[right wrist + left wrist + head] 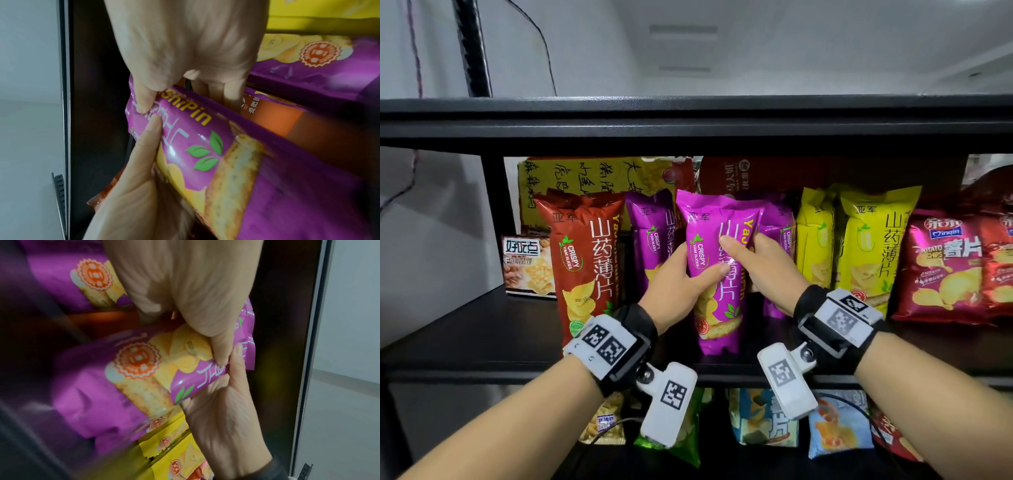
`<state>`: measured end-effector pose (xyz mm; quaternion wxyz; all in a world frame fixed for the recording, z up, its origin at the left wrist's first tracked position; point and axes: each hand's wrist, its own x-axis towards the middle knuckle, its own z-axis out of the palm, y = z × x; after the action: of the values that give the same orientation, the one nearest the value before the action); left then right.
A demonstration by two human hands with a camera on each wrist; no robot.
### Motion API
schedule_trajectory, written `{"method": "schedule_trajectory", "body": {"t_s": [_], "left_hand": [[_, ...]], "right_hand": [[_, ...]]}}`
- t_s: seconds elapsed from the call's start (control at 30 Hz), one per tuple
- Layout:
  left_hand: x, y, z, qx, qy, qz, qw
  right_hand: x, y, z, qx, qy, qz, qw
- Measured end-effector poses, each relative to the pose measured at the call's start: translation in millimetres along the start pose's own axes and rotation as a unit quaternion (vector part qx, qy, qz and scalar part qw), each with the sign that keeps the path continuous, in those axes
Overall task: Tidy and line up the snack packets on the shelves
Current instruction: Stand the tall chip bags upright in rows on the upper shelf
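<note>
**Two hands holding a purple snack packet on a black shelf**

Seen from the head camera, from left to right, a small biscuit box (pixel 529 265) is sitting at the far left of the black shelf (pixel 482 329). Beside it a red-brown packet (pixel 585 253) of yam slices is standing upright, then a purple packet (pixel 650 233) partly hidden behind the left hand.

At the centre, the bright purple packet (pixel 717 274) is standing upright near the shelf's front edge, ahead of its neighbours. The left hand (pixel 678 277) is gripping its left side, thumb lying across the front and fingers hidden behind. The right hand (pixel 763 270) is gripping its right side, thumb pressing the front and fingers curling behind. The two thumbs are nearly meeting on the packet's face.

Another purple packet (pixel 779 233) is peeking out behind the right hand. Further right, two yellow packets (pixel 873 246) are standing side by side, then red potato chip bags (pixel 945 270). More bags are lying on the shelf below (pixel 835 425).
</note>
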<state>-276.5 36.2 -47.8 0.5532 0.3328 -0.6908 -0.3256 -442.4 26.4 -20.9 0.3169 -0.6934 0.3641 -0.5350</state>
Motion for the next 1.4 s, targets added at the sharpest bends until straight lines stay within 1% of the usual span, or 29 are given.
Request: {"method": "schedule_trajectory", "body": {"t_s": [0.1, 0.17, 0.33, 0.43, 0.47, 0.5, 0.53, 0.6, 0.63, 0.67, 0.7, 0.73, 0.77, 0.83, 0.87, 0.93, 0.97, 1.0, 1.03, 1.07, 1.1, 1.13, 1.17, 1.2, 1.23, 1.27, 1.3, 1.33, 1.4], "left_hand": [[-7.8, -8.0, -4.2, 0.01, -0.042, -0.013, 0.999], [-14.4, -13.9, -8.0, 0.042, -0.061, -0.025, 0.997], [-25.5, -22.9, -15.3, 0.106, -0.099, -0.042, 0.989], [-28.7, -20.7, -18.9, 0.136, -0.16, -0.047, 0.977], [-29.2, -17.8, -19.8, 0.146, -0.171, -0.038, 0.974], [-29.6, -13.6, -20.8, 0.143, -0.173, -0.022, 0.974], [-29.9, -7.4, -22.0, 0.119, -0.156, -0.002, 0.981], [-31.8, 8.2, -27.6, 0.054, -0.085, 0.051, 0.994], [-33.2, 16.7, -31.8, 0.053, -0.051, 0.097, 0.993], [-34.4, 24.8, -37.3, 0.094, -0.029, 0.154, 0.983], [-35.2, 32.1, -41.8, 0.154, -0.02, 0.209, 0.965], [-36.4, 38.6, -43.9, 0.214, -0.028, 0.258, 0.942], [-36.6, 43.5, -44.1, 0.266, -0.05, 0.295, 0.916], [-36.3, 53.0, -40.0, 0.325, -0.089, 0.335, 0.88], [-34.7, 57.0, -35.4, 0.338, -0.094, 0.357, 0.866], [-33.2, 64.4, -28.7, 0.348, -0.074, 0.393, 0.848], [-32.3, 68.8, -27.2, 0.346, -0.065, 0.406, 0.844], [-31.2, 73.1, -27.7, 0.341, -0.064, 0.411, 0.843], [-30.4, 77.4, -29.1, 0.333, -0.066, 0.41, 0.846], [-30.4, 81.7, -30.7, 0.326, -0.067, 0.408, 0.85], [-30.4, 85.7, -32.9, 0.321, -0.061, 0.407, 0.853], [-30.7, 89.8, -34.7, 0.317, -0.051, 0.404, 0.857], [-30.8, 93.9, -36.4, 0.31, -0.039, 0.402, 0.861], [-30.7, 97.8, -37.3, 0.299, -0.029, 0.4, 0.866], [-30.2, 101.2, -37.5, 0.283, -0.021, 0.398, 0.872], [-29.2, 104.0, -37.4, 0.265, -0.016, 0.397, 0.879], [-28.2, 106.0, -37.0, 0.248, -0.012, 0.396, 0.884], [-27.4, 107.6, -35.9, 0.238, -0.006, 0.397, 0.886], [-24.9, 108.3, -33.2, 0.243, 0.009, 0.411, 0.879]], "right_hand": [[-10.8, 7.5, 0.8, -0.011, -0.033, 0.009, 0.999], [-21.3, 14.8, 0.7, -0.043, -0.054, 0.023, 0.997], [-38.0, 30.4, 2.2, -0.091, -0.09, 0.092, 0.988], [-41.3, 29.1, 1.2, -0.097, -0.115, 0.105, 0.983], [-41.1, 24.8, -0.5, -0.096, -0.118, 0.101, 0.983], [-40.2, 18.6, -2.4, -0.098, -0.117, 0.092, 0.984], [-38.7, 10.1, -4.7, -0.1, -0.111, 0.081, 0.985], [-36.7, -11.3, -11.2, -0.079, -0.094, 0.069, 0.99], [-36.2, -23.1, -14.1, -0.054, -0.097, 0.069, 0.991], [-36.5, -35.5, -16.6, -0.029, -0.107, 0.071, 0.991], [-37.0, -47.9, -18.7, -0.004, -0.116, 0.073, 0.991], [-37.3, -58.7, -20.5, 0.023, -0.118, 0.077, 0.99], [-37.5, -67.6, -21.7, 0.051, -0.116, 0.084, 0.988], [-38.8, -79.8, -21.4, 0.086, -0.115, 0.104, 0.984], [-39.7, -84.0, -21.0, 0.09, -0.118, 0.118, 0.982], [-43.2, -89.5, -18.5, 0.095, -0.128, 0.141, 0.977], [-44.7, -92.6, -16.9, 0.087, -0.126, 0.144, 0.978], [-46.9, -95.3, -16.7, 0.057, -0.117, 0.136, 0.982], [-48.2, -95.8, -18.4, 0.004, -0.1, 0.117, 0.988], [-49.2, -94.4, -22.7, -0.066, -0.07, 0.081, 0.992], [-50.2, -93.4, -27.0, -0.125, -0.03, 0.022, 0.991], [-52.8, -95.3, -30.5, -0.142, -0.01, -0.054, 0.988], [-56.1, -96.7, -32.6, -0.139, -0.025, -0.12, 0.983], [-58.7, -95.4, -34.6, -0.136, -0.053, -0.163, 0.976], [-59.4, -92.5, -36.5, -0.139, -0.085, -0.178, 0.971], [-58.4, -89.8, -36.4, -0.14, -0.112, -0.178, 0.968], [-56.9, -87.3, -34.9, -0.144, -0.125, -0.176, 0.966], [-55.5, -84.4, -32.4, -0.151, -0.119, -0.174, 0.966], [-54.0, -78.2, -25.8, -0.146, -0.08, -0.179, 0.97]]}}
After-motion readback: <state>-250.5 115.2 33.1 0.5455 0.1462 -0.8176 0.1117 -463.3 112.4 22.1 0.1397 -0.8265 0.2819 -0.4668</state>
